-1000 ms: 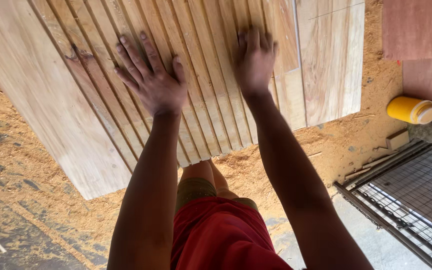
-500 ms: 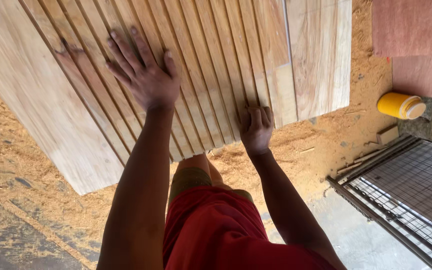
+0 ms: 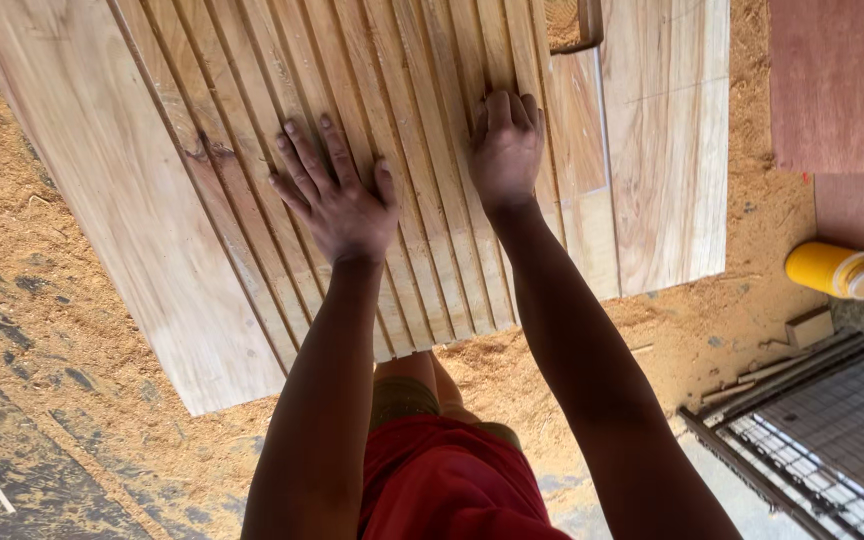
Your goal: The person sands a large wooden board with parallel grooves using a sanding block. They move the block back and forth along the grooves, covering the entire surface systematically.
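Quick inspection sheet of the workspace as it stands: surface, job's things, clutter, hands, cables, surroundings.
Surface: wide pale board, sawdust-covered ground beneath.
Job's things: narrow wooden strips laid side by side, edges up.
Clutter: yellow container lying on its side; small wood offcuts.
Hands: left hand flat, fingers spread on the strips; right hand pressing them, fingers together.
Cables: nothing seen.
Surroundings: metal mesh grate; reddish panel.

The wooden panel [image 3: 372, 150] is pale cream-yellow, striped lengthwise with narrow grooves and streaked with tan grain. Sawdust [image 3: 32, 250] on the floor is orange-tan with dark grey patches. The bottle [image 3: 837, 270] is yellow, capped white. The shorts [image 3: 447, 485] are red. The board [image 3: 842, 85] is reddish-brown.
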